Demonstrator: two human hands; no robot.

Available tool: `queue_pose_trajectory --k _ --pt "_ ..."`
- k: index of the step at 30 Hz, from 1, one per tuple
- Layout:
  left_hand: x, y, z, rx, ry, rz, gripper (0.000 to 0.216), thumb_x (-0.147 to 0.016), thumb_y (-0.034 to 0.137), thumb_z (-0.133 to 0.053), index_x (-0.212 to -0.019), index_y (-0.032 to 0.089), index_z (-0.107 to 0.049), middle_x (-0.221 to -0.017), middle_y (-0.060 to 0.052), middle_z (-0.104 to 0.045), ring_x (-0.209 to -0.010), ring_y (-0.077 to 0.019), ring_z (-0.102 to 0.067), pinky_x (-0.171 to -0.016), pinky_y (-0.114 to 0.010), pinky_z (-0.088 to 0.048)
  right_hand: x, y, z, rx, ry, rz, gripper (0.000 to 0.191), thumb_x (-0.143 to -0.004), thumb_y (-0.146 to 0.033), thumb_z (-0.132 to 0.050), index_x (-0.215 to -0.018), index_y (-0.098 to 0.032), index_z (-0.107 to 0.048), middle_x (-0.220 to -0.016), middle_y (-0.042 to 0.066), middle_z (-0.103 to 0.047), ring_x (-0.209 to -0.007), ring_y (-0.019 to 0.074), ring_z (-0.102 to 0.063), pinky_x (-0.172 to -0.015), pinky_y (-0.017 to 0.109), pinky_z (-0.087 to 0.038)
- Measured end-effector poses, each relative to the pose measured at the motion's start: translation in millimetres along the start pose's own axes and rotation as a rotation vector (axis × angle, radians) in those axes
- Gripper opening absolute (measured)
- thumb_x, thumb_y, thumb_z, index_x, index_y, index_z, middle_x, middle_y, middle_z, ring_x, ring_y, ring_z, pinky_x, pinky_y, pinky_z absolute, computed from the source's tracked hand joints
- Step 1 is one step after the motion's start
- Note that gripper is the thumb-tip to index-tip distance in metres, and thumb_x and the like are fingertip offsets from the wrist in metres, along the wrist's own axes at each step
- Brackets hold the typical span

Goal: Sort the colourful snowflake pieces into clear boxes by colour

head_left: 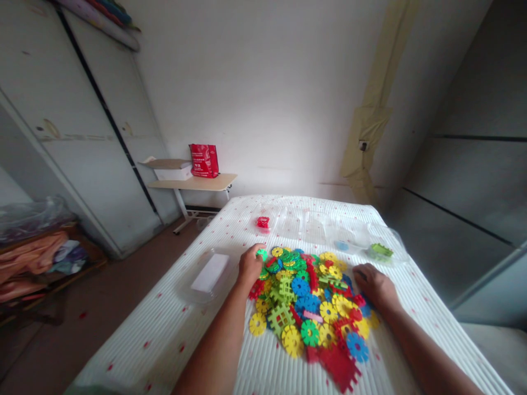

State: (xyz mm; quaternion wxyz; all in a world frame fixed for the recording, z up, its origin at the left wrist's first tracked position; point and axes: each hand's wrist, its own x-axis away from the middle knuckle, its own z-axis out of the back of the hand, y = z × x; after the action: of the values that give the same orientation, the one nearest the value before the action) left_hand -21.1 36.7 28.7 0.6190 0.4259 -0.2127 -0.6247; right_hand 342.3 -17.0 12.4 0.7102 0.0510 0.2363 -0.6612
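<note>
A heap of plastic building pieces [308, 302] lies on the bed in front of me, with notched discs in yellow, green, blue and red. My left hand [249, 267] is at the heap's upper left edge, its fingertips closed on a green notched disc [262, 253]. At the right edge rests my right hand [375, 284], fingers curled down beside the pieces; what they hold, if anything, is hidden. Light green window pieces [281, 316] lie among the discs. Nearest to me are a flat red piece [340, 366] and a blue disc [357, 347].
Beyond the heap are clear plastic containers, one with red pieces [262, 222], another with green pieces [381, 250]. A clear tray [193, 282] with a white paper [211, 273] lies left. A side table [214, 182] holds a red bag [205, 161] and a box [173, 173].
</note>
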Motion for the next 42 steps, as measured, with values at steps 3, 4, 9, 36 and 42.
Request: queue_pose_trajectory --k 3,4,9,36,42 --pt "1.5 5.7 7.1 0.169 0.021 -0.089 0.029 -0.069 0.009 -0.047 -0.092 0.020 -0.060 -0.084 0.001 -0.065 -0.080 -0.0130 -0.059 -0.074 -0.022 -0.043 -0.2 0.6 0.3 -0.019 -0.001 -0.004 0.025 -0.082 -0.031 -0.042 -0.080 -0.022 -0.065 -0.084 0.003 -0.065 -0.069 0.0146 -0.060 -0.057 0.023 -0.040" --pt "2.4 7.4 8.7 0.237 -0.008 -0.097 0.028 -0.068 0.010 -0.048 -0.093 0.019 -0.058 -0.081 0.001 -0.064 -0.076 -0.0124 -0.058 -0.072 -0.021 -0.044 -0.2 0.7 0.5 -0.026 -0.004 -0.006 0.025 -0.082 -0.031 -0.042 -0.080 -0.022 -0.065 -0.084 0.003 -0.065 -0.069 0.0146 -0.060 -0.057 0.023 -0.040" --pt "6.2 9.2 8.4 0.384 -0.362 -0.051 0.031 -0.064 0.010 -0.050 -0.092 0.015 -0.062 -0.075 0.000 -0.065 -0.070 -0.0123 -0.058 -0.069 -0.022 -0.045 0.0 1.4 0.6 -0.029 -0.011 -0.006 0.026 -0.082 -0.032 -0.041 -0.081 -0.021 -0.065 -0.085 0.004 -0.065 -0.070 0.0152 -0.061 -0.058 0.023 -0.041" --pt "8.9 7.1 3.9 -0.047 -0.334 -0.215 0.047 -0.067 0.002 -0.048 -0.106 0.021 -0.065 -0.102 -0.003 -0.064 -0.091 -0.0141 -0.059 -0.086 -0.025 -0.045 -0.3 -2.9 4.3 -0.033 -0.016 -0.005 0.027 -0.082 -0.032 -0.040 -0.081 -0.021 -0.065 -0.084 0.004 -0.065 -0.070 0.0152 -0.061 -0.058 0.023 -0.041" --pt "6.3 4.9 3.6 -0.015 -0.293 -0.139 0.047 -0.063 0.004 -0.052 -0.105 0.020 -0.065 -0.094 -0.002 -0.064 -0.082 -0.0119 -0.058 -0.077 -0.021 -0.045 -0.2 -3.3 4.6 -0.036 -0.009 -0.011 0.025 -0.081 -0.030 -0.041 -0.081 -0.021 -0.065 -0.083 0.003 -0.065 -0.069 0.0146 -0.060 -0.058 0.023 -0.041"
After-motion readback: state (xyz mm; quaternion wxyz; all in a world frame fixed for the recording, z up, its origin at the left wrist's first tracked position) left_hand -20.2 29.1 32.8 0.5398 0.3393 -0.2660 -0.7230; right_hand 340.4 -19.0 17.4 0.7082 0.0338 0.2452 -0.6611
